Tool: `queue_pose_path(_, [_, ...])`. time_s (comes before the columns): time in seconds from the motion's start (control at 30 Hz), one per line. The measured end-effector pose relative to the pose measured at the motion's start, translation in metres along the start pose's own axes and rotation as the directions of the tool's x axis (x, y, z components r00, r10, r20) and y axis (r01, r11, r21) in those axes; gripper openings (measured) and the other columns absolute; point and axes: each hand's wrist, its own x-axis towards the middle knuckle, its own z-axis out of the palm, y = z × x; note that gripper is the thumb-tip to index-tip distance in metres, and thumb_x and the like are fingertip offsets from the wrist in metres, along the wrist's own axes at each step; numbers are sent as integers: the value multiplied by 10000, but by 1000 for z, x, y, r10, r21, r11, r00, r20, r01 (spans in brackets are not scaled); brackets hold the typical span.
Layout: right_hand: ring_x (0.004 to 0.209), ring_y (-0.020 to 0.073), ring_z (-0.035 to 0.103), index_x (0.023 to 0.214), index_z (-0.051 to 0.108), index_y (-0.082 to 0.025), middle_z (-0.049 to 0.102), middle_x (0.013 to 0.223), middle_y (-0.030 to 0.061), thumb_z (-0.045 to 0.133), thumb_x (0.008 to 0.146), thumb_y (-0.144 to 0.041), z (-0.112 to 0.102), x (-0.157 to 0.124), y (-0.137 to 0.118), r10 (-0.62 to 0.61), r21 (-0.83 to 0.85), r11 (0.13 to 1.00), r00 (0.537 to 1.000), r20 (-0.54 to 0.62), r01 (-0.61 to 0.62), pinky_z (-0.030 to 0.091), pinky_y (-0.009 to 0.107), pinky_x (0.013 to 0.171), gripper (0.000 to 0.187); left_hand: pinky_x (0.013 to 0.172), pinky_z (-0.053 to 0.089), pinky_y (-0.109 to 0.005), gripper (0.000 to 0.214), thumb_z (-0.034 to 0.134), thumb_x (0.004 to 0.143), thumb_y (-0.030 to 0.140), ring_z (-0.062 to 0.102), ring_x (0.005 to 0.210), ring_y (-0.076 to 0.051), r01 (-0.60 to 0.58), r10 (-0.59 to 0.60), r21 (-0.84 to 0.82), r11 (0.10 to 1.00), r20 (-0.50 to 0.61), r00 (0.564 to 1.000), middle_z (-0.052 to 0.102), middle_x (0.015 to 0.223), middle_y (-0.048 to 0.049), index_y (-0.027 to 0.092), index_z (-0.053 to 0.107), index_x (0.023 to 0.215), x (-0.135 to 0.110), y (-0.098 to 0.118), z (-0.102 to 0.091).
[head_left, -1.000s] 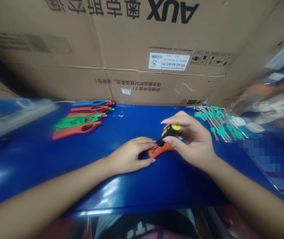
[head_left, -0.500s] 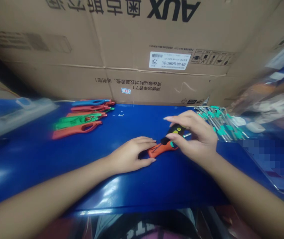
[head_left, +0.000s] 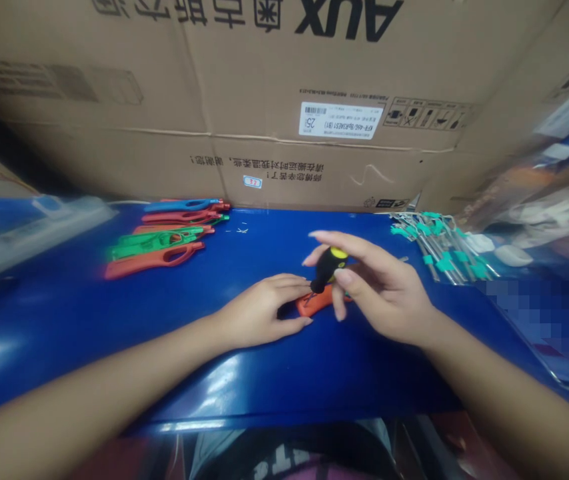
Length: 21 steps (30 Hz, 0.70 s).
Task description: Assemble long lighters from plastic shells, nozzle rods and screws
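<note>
My right hand (head_left: 379,287) pinches a short black screwdriver with a yellow cap (head_left: 328,265), its tip down on an orange plastic handle piece (head_left: 314,303). My left hand (head_left: 259,310) rests on the blue table (head_left: 114,320), fingers curled around the left end of that orange piece, pinning it down. Most of the orange piece is hidden under both hands.
A pile of orange, green and blue plastic handles (head_left: 164,237) lies at the back left. A bunch of metal blades with teal parts (head_left: 439,250) lies at the back right. A big cardboard box (head_left: 264,100) stands behind. Plastic bags (head_left: 539,220) crowd the right side.
My right hand swung the screwdriver out to the right, then brought it back upright over the orange piece. My left hand stayed still.
</note>
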Motion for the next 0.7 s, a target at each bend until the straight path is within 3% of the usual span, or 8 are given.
queue_pose_path(0.07, [590, 94, 574, 1335, 619, -276, 680, 1100, 73, 597, 968, -217, 0, 0, 1, -61, -96, 994, 996, -67, 54, 555, 252, 537, 372, 1071, 490, -453, 386, 707, 878, 271, 624, 1213, -277, 2, -2, 9, 1000, -10, 1000, 685, 1282, -113, 185, 666, 1252, 0, 0, 0])
queue_pose_path(0.17, [761, 165, 630, 1245, 685, -258, 688, 989, 69, 691, 901, -214, -3, 2, 1, -220, -354, 920, 969, -113, 168, 574, 296, 653, 347, 1058, 498, -457, 366, 713, 874, 278, 639, 1183, -280, 1, 0, 24, 1000, -19, 1000, 703, 1239, -118, 175, 678, 1223, 0, -1, 1])
queue_pose_path(0.27, [744, 127, 643, 1422, 545, -263, 664, 1217, 90, 502, 999, -171, -4, 3, -2, -120, -195, 973, 993, 4, 119, 581, 289, 674, 435, 1057, 499, -453, 331, 713, 874, 273, 633, 1192, -282, 7, -7, 23, 1000, -14, 1000, 694, 1252, -120, 175, 690, 1190, 0, -1, 1])
queue_pose_path(0.33, [735, 115, 648, 1411, 547, -260, 658, 1247, 88, 463, 1015, -165, -3, 3, -3, -88, -85, 992, 995, 42, 92, 580, 280, 663, 416, 1051, 504, -455, 324, 716, 871, 265, 636, 1188, -282, 15, -15, 17, 1000, -17, 1000, 695, 1248, -117, 181, 694, 1183, 0, -1, 1])
queue_pose_path(0.43, [830, 167, 667, 1241, 670, -248, 716, 1033, 64, 650, 938, -227, -3, 2, -2, -192, -260, 950, 980, -45, 174, 576, 285, 681, 305, 1051, 501, -469, 299, 728, 859, 265, 644, 1174, -289, 26, -25, 19, 999, -18, 1000, 708, 1210, -114, 183, 709, 1146, 1, 1, 1])
queue_pose_path(0.53, [891, 182, 683, 1339, 617, -261, 730, 1097, 75, 648, 938, -233, -5, 1, -1, -273, -399, 883, 962, -11, 247, 585, 295, 730, 403, 1053, 499, -472, 279, 728, 857, 263, 636, 1186, -292, 27, -27, 14, 1000, -15, 1000, 705, 1219, -108, 188, 715, 1125, 1, 2, 0])
queue_pose_path(0.63, [912, 164, 701, 1406, 562, -266, 694, 1237, 85, 487, 1009, -189, -5, 2, -3, -183, -185, 964, 982, 49, 189, 597, 305, 755, 410, 1018, 524, -443, 309, 702, 874, 247, 654, 1149, -272, 11, -11, -15, 1000, -4, 1000, 707, 1213, -103, 187, 696, 1177, 1, 2, -1])
queue_pose_path(0.7, [839, 153, 699, 1286, 653, -261, 725, 1102, 66, 535, 994, -197, -5, 4, -6, -152, -106, 983, 988, 5, 151, 592, 290, 717, 321, 1014, 525, -444, 324, 705, 875, 256, 658, 1141, -271, 12, -12, -10, 1000, -7, 1000, 712, 1205, -102, 193, 693, 1193, 1, 0, 0])
